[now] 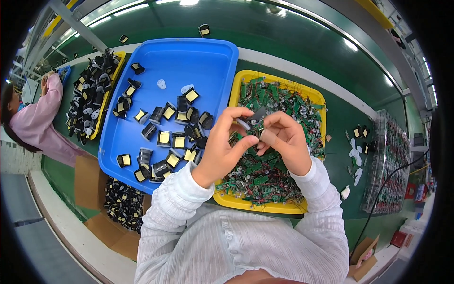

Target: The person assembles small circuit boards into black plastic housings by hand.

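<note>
Both my hands are raised over a yellow tray (322, 109) heaped with small green circuit boards (302, 113) and thin red wires. My left hand (226, 144) pinches a small black plastic housing (257, 115) with a pale grey part on its near side. Close beside it, my right hand (286, 142) has its fingertips pressed together at the lower edge of that housing, around a small part too hidden to name. To the left lies a blue tray (189, 54) with several black housings (163, 137) carrying pale yellow pads, and a loose light-grey oval piece (161, 84).
Another yellow tray (121, 59) of black housings stands farther left, near a person in pink (40, 109). Below is an open cardboard box (90, 189) of similar parts. Clear stacked trays (385, 165) hold boards at right, beside white pieces (355, 154) on the green bench.
</note>
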Demonstrator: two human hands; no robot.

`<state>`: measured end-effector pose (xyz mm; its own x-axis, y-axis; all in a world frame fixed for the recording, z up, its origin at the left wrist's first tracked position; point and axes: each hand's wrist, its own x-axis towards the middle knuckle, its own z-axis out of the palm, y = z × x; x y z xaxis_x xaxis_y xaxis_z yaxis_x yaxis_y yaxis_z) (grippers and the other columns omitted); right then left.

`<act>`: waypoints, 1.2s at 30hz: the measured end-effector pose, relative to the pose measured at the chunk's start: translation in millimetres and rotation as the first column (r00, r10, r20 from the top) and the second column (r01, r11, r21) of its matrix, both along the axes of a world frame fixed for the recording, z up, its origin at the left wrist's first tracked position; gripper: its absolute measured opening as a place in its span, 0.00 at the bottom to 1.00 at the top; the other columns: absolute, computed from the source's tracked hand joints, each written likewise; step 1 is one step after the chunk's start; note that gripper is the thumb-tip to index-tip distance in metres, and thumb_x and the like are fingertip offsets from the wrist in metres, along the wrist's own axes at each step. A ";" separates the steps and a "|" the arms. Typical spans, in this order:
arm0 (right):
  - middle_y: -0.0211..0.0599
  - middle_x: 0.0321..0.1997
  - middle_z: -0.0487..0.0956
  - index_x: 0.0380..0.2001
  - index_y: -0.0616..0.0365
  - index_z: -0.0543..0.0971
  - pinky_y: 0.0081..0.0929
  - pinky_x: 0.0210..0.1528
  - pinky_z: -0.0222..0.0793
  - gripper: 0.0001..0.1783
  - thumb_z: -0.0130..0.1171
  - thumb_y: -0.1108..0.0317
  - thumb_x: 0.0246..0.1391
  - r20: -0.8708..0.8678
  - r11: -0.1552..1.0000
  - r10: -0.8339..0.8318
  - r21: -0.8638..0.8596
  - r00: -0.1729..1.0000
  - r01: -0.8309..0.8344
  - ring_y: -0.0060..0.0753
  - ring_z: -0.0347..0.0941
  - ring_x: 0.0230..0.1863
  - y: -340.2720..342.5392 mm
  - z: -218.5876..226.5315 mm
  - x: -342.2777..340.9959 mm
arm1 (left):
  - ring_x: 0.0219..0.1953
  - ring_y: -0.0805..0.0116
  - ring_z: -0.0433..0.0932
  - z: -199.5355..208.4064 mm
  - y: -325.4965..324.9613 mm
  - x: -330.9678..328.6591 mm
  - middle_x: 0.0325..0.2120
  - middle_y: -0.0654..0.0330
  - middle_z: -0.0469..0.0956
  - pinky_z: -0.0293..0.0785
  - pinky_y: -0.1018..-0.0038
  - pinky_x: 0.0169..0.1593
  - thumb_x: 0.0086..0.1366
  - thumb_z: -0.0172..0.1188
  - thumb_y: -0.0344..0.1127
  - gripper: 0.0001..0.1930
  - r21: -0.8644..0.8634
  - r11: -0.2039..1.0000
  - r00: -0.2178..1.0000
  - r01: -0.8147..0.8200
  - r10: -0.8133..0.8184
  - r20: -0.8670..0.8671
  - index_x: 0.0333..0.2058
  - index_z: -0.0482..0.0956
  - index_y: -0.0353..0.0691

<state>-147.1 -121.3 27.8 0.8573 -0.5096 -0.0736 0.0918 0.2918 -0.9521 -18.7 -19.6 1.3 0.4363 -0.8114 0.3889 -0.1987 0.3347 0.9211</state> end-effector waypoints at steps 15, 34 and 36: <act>0.31 0.26 0.71 0.32 0.61 0.67 0.19 0.25 0.73 0.07 0.54 0.76 0.50 0.050 0.999 -0.002 0.033 0.999 0.000 0.20 0.71 0.24 -1.5 0.5 -1.9 | 0.27 0.84 0.66 2.3 6.3 1.5 0.29 0.67 0.71 0.63 0.86 0.30 0.64 0.50 0.36 0.15 0.070 0.969 0.885 0.238 -0.187 -0.425 0.47 0.65 0.37; 0.31 0.26 0.71 0.30 0.61 0.67 0.20 0.25 0.74 0.07 0.55 0.76 0.49 -0.043 0.999 0.027 -0.024 0.999 -0.028 0.19 0.70 0.23 -6.3 3.7 -2.7 | 0.26 0.81 0.71 4.8 7.4 -4.7 0.28 0.64 0.74 0.67 0.85 0.28 0.61 0.52 0.29 0.14 0.125 0.986 0.948 0.110 -0.066 -0.312 0.47 0.68 0.38; 0.31 0.26 0.71 0.30 0.61 0.67 0.20 0.25 0.74 0.07 0.55 0.76 0.49 -0.009 1.000 0.014 0.017 1.000 -0.013 0.19 0.70 0.23 -4.6 0.7 -3.0 | 0.26 0.81 0.71 4.4 6.8 -6.8 0.28 0.64 0.74 0.68 0.85 0.28 0.61 0.52 0.29 0.14 0.121 0.985 0.929 0.121 -0.069 -0.363 0.47 0.68 0.38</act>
